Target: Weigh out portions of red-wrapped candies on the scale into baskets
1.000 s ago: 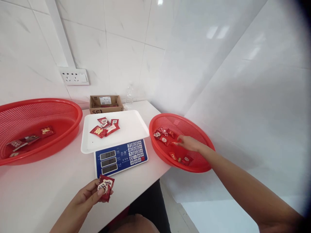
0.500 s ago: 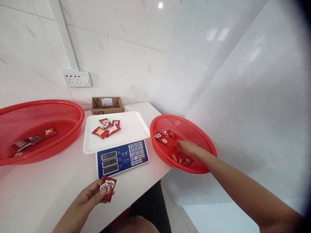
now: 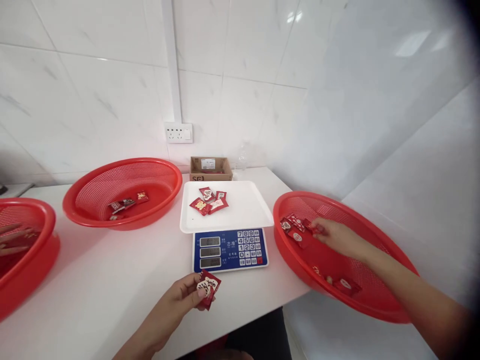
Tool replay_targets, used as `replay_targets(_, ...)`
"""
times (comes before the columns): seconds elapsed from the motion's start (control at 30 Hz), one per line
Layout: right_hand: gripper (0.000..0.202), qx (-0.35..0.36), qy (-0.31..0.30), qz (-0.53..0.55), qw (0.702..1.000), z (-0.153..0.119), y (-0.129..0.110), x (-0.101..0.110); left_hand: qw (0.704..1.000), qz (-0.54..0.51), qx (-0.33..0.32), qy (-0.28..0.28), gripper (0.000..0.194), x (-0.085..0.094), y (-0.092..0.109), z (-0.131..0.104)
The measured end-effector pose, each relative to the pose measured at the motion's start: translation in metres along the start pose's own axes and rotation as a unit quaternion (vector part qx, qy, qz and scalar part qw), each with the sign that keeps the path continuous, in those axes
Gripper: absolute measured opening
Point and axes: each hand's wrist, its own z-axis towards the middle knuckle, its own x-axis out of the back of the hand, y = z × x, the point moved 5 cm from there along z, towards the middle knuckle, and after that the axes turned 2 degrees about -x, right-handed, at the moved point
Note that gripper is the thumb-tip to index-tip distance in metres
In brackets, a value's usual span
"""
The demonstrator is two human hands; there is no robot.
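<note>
My left hand (image 3: 176,305) pinches red candy packets (image 3: 208,289) with white and black print, over the table's front part below the scale. My right hand (image 3: 337,237) reaches into the right red basket (image 3: 360,207), its fingertips closed on the end of a small red packet, partly hidden by the fingers. Near those fingertips lie several other red packets (image 3: 297,237); another red packet (image 3: 347,286) is lower in this basket. Several red packets (image 3: 200,205) rest on the white tray (image 3: 247,210) of the weighing scale (image 3: 229,251).
Left of the scale stands another red basket (image 3: 123,166) holding a few packets (image 3: 122,205). A third red basket (image 3: 41,275) at the far left has another person's hand (image 3: 15,237) in it. Behind the tray are a cardboard box (image 3: 210,170) and a clear plastic bottle (image 3: 242,156).
The view has swung left, bringing the third basket into sight. My right hand has moved across the right basket to the packets at its back left. My left hand still holds its packets.
</note>
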Motion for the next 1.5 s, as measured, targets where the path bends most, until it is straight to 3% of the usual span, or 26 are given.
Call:
replay_targets(0.1, 0.018, 0.022, 0.009, 0.074, 0.997, 0.008, -0.044, 0.019, 1.000, -0.007, -0.005, -0.002, 0.036, 0.000, 0.000, -0.001)
replay_targets(0.17, 0.024, 0.061, -0.013, 0.125, 0.990, 0.011, -0.083, 0.018, 1.000, -0.011, -0.006, -0.005, 0.036, -0.001, -0.001, -0.001)
replay_targets(0.33, 0.031, 0.233, -0.089, 0.091, 0.964, 0.024, -0.169, -0.023, 1.000, -0.004, -0.010, -0.004, 0.037, 0.000, -0.001, -0.006)
replay_targets(0.57, 0.048, 0.294, -0.075, 0.051, 0.952, 0.059, -0.229, -0.067, 0.999, 0.002, -0.015, 0.033, 0.036, 0.017, -0.003, -0.020)
replay_targets(0.73, 0.042, 0.294, -0.073, 0.010, 0.953, 0.078, -0.240, -0.082, 0.999, -0.004, -0.019, 0.041, 0.039, 0.021, -0.001, -0.025)
replay_targets(0.97, 0.039, 0.294, -0.070, 0.000, 0.953, 0.086, -0.250, -0.078, 0.998, -0.018, -0.017, 0.051, 0.041, 0.022, -0.002, -0.023)
replay_targets(1.17, 0.066, 0.316, -0.138, -0.010, 0.939, 0.070, -0.271, -0.093, 0.999, -0.018, -0.016, 0.032, 0.045, 0.017, -0.003, -0.018)
replay_targets(1.27, 0.063, 0.312, -0.162, -0.015, 0.936, 0.068, -0.267, -0.095, 0.999, -0.028, -0.009, 0.034, 0.045, 0.016, -0.004, -0.018)
replay_targets(1.4, 0.060, 0.303, -0.181, -0.011, 0.936, 0.071, -0.248, -0.083, 0.999, -0.024, -0.007, 0.035, 0.044, 0.017, -0.005, -0.018)
replay_targets(1.5, 0.077, 0.288, -0.196, -0.007, 0.937, 0.073, -0.232, -0.071, 0.999, -0.017, -0.013, 0.035, 0.043, 0.019, -0.005, -0.018)
